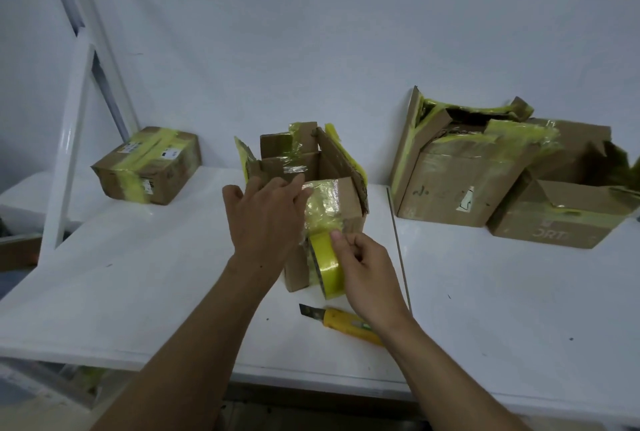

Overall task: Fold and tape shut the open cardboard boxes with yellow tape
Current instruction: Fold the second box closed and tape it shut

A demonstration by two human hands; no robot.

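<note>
An open cardboard box (341, 167) with raised flaps and old yellow tape stands mid-table. My left hand (265, 219) lies with straight fingers against its near flap. My right hand (365, 271) grips a roll of yellow tape (327, 266) held against the box's front face, thumb and finger pinching at the tape's end. A strip of tape runs from the roll up onto the near flap (323, 200).
A yellow utility knife (343, 323) with its blade out lies just in front of the box, under my right wrist. A taped box (149, 165) sits at back left. Two open boxes (460, 171) (568, 202) stand at the right. White table (138, 274), wall behind.
</note>
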